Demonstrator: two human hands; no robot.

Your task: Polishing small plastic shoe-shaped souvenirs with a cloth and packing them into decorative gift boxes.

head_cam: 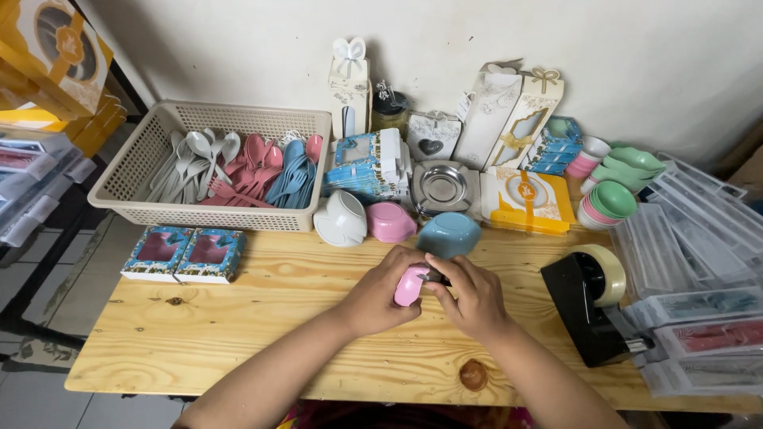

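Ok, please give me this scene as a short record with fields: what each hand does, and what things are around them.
left hand: holds a small pink item
right hand: fingertips on the same item
surface: wooden table
behind hands: white bowl, pink bowl, blue bowl, all tipped over
far left: beige basket with plastic cutlery
right: black tape dispenser

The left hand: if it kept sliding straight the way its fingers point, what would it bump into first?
The left hand points up-right, across the pink item it holds with the right hand. Beyond that, the blue bowl lying tipped on the table probably comes first, though depth is unclear.
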